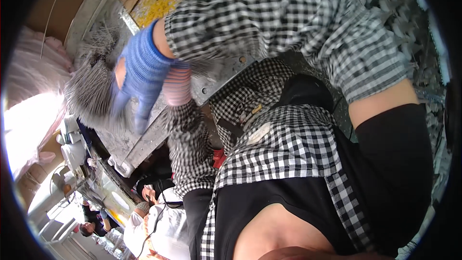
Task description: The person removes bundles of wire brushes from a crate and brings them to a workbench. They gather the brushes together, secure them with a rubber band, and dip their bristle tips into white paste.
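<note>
My right hand, in a blue knitted glove with some bare skin showing, reaches across to the left over a grey metal bench. Its fingers are stretched downward and apart, slightly blurred, and I see nothing held in them. Just beside it lies a loose bundle of thin grey bristle-like strands, fanned out at its lower end. My left hand wears a pink striped glove. Only its wrist part shows; the right hand covers its fingers, so what it holds is hidden. Both forearms have black-and-white checked sleeves.
The metal bench has holes along its edge. Yellow bits lie beside boards at the top. Grey pieces are heaped at the far right. A pale plastic sheet, a fan and other people are at left and lower left.
</note>
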Demonstrator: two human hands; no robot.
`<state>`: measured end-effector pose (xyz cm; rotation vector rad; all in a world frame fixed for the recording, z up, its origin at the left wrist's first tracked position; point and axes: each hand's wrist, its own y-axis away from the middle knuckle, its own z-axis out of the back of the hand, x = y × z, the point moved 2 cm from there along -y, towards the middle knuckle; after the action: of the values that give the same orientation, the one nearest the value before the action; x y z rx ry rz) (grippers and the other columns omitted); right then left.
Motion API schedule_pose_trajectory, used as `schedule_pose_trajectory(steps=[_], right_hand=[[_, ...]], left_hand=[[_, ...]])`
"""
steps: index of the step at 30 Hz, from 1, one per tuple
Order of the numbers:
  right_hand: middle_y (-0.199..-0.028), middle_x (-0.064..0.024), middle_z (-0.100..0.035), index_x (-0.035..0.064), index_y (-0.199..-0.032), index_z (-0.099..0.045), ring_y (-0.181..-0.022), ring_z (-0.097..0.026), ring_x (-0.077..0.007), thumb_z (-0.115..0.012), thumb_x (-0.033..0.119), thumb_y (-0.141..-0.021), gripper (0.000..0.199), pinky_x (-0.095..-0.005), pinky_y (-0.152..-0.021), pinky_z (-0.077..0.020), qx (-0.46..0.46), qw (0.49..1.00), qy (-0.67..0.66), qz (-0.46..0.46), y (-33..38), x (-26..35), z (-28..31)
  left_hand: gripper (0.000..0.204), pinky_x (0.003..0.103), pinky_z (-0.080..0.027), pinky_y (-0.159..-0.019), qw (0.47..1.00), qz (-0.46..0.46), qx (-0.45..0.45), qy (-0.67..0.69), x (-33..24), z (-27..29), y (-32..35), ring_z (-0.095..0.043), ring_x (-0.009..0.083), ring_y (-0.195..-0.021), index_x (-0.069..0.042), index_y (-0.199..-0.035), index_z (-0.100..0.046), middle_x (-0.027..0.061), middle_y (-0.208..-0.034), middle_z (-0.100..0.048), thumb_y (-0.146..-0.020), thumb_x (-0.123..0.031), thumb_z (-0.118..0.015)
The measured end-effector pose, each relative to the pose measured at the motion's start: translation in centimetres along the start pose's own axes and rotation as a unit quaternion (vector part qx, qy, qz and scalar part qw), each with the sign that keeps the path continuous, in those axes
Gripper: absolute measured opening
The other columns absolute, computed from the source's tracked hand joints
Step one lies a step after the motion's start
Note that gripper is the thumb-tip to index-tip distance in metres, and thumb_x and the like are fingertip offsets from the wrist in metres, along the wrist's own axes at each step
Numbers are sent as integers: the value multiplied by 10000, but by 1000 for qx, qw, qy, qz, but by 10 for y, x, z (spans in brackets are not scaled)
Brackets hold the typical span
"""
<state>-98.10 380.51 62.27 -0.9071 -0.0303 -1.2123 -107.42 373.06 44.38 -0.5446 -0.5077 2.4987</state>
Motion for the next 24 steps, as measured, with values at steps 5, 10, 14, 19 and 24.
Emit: schedule_pose_trajectory(steps=[5, 10, 14, 19, 24], right_hand=[[-1150, -200, -703, 47, -1284, -642, -1095, -655, -347, -483, 828, -810, 927, -417, -950, -502, 34, 999, 16, 23, 4, -4, -23], [-1153, -206, -702, 30, -1283, -639, -1094, -658, -348, -470, 872, -785, 993, -418, -950, -502, 39, 998, 24, 45, -27, -15, -53], [-1248, -224, -665, 59, -1351, -605, -1214, -607, -308, -444, 806, -863, 907, -416, -1031, -460, -39, 995, -70, 56, -13, -12, -54], [-1300, -136, -579, 24, -1457, -415, -1264, -548, -296, -940, 498, -570, 1135, -429, -1094, -438, -173, 966, -50, -187, 51, -9, -32], [-1221, -198, -576, 31, -1435, -408, -1147, -580, -383, -906, 461, -628, 1042, -459, -1028, -452, -313, 898, 114, -286, 120, -21, -178]], left_hand=[[518, 393, -412, -1059, 994, 8, -31, -105, 44, 19, 29, -526, 282, -1250, -52, -1381, -519, 137, -1353, -574, -944, -314, -613], [542, 407, -393, -1087, 976, 11, -28, -214, 10, -8, 39, -505, 301, -1297, -55, -1405, -516, 148, -1396, -558, -957, -348, -595], [501, 422, -424, -1055, 989, 95, -78, -82, 28, -9, 12, -552, 306, -1242, -56, -1362, -556, 149, -1350, -594, -948, -332, -617], [352, 300, -539, -805, 837, 189, -327, 395, -34, 113, -24, -641, 148, -882, -37, -1123, -609, 87, -1047, -658, -812, -13, -772], [429, 338, -534, -845, 833, 279, -371, 303, -53, 93, 8, -658, 175, -908, -22, -1270, -531, 83, -992, -663, -887, -69, -719]])
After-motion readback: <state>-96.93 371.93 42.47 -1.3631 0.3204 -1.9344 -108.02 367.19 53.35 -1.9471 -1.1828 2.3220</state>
